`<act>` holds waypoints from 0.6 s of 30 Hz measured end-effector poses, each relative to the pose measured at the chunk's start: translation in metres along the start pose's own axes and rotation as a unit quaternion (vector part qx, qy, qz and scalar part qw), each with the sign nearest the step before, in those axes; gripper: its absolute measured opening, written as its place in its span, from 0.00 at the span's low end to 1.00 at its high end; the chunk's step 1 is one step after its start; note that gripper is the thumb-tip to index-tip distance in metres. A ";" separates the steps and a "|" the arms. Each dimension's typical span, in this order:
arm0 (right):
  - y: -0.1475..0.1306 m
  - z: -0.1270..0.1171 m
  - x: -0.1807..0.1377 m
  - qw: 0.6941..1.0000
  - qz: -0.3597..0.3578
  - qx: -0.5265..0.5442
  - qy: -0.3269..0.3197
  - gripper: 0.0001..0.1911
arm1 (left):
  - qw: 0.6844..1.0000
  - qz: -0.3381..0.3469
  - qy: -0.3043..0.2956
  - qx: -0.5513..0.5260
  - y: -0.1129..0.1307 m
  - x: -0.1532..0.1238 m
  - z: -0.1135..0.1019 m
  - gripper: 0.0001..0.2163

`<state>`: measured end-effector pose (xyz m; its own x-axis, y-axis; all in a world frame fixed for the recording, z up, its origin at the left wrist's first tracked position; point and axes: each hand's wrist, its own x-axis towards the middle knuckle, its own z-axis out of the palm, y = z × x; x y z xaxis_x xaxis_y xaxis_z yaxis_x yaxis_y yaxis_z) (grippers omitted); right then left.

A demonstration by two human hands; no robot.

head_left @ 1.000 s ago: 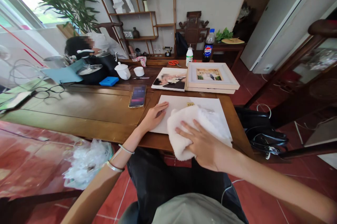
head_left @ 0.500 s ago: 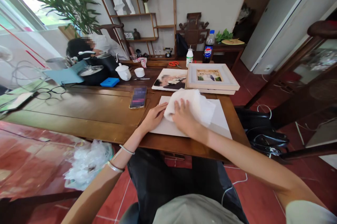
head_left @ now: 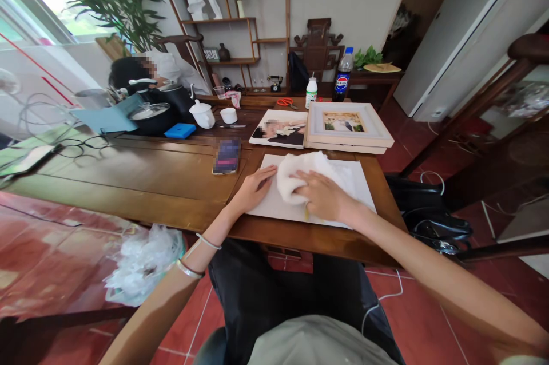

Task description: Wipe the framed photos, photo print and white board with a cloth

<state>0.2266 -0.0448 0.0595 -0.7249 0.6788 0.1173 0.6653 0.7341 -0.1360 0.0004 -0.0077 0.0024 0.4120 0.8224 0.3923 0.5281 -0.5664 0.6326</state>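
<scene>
A flat white board (head_left: 274, 210) lies on the wooden table before me. My left hand (head_left: 253, 189) rests on its left edge, fingers stretched out and holding nothing. On top of the board is a bunched white cloth (head_left: 295, 176), and my right hand (head_left: 323, 196) presses on it with the fingers curled into its folds. Beyond the board lie a photo panel (head_left: 278, 129) and, to its right, a white picture frame (head_left: 377, 127) with a small photo inside.
A phone (head_left: 227, 156) lies left of the board. Scissors (head_left: 285, 102), a white bottle (head_left: 311, 92) and a cola bottle (head_left: 342, 79) are at the back. A teapot (head_left: 202, 115), a cup (head_left: 229, 116) and a blue box (head_left: 180, 130) stand further left, near a person (head_left: 171, 70).
My right hand has moved right and slightly nearer to me, and the cloth has shifted and bunched up with it. My left hand stays on the board's left edge.
</scene>
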 end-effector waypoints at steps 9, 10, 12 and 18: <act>0.029 0.005 0.077 0.997 0.043 0.041 0.049 0.22 | 1.000 -0.010 0.006 0.010 0.002 0.001 -0.002 0.17; 0.026 0.005 0.086 0.997 0.044 0.042 0.049 0.21 | 1.000 -0.010 0.007 0.012 0.002 0.001 -0.002 0.17; 0.022 0.006 0.102 0.997 0.042 0.046 0.044 0.19 | 1.000 -0.008 0.003 0.015 0.003 0.001 -0.002 0.17; 0.029 0.008 0.083 0.997 0.044 0.046 0.046 0.22 | 1.000 -0.007 0.001 0.012 0.001 0.001 -0.001 0.16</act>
<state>0.1842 0.0327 0.0578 -0.6419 0.7431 0.1893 0.7041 0.6689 -0.2383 0.0000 -0.0077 0.0042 0.4039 0.8300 0.3846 0.5518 -0.5564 0.6213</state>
